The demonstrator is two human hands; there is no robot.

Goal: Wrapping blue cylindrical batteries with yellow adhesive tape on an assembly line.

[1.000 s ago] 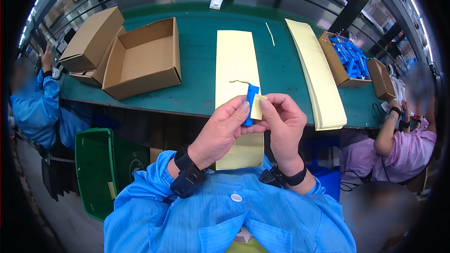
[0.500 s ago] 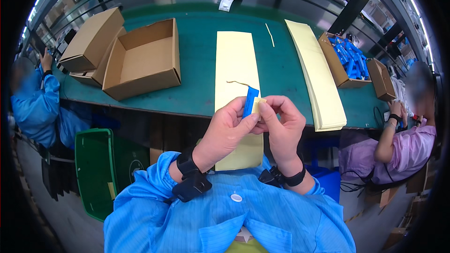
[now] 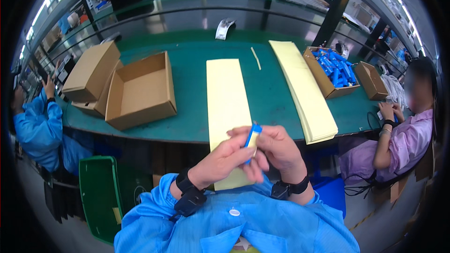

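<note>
Over the near edge of the bench I hold a slim blue battery pack (image 3: 256,129) between both hands, tilted upright. My left hand (image 3: 222,158) is closed around its left side and lower part. From the right, my right hand (image 3: 280,147) closes on its upper part with thumb and fingers. A pale yellow sticker (image 3: 253,141) lies against the face of the pack. Just beyond my hands is a long pale yellow sheet (image 3: 225,93), partly hidden under them. The pack's thin wires are mostly hidden now.
An open cardboard box (image 3: 140,91) and closed boxes (image 3: 91,72) stand at left. On the right lie a stack of yellow sheets (image 3: 304,93), a box of blue packs (image 3: 335,68) and a small box (image 3: 372,82). A green bin (image 3: 98,197) is below. Co-workers sit on both sides.
My hands have come down slightly, with the pack turned and its wires no longer sticking out to the left. The yellow sticker now lies against it. The whole view has tilted up.
</note>
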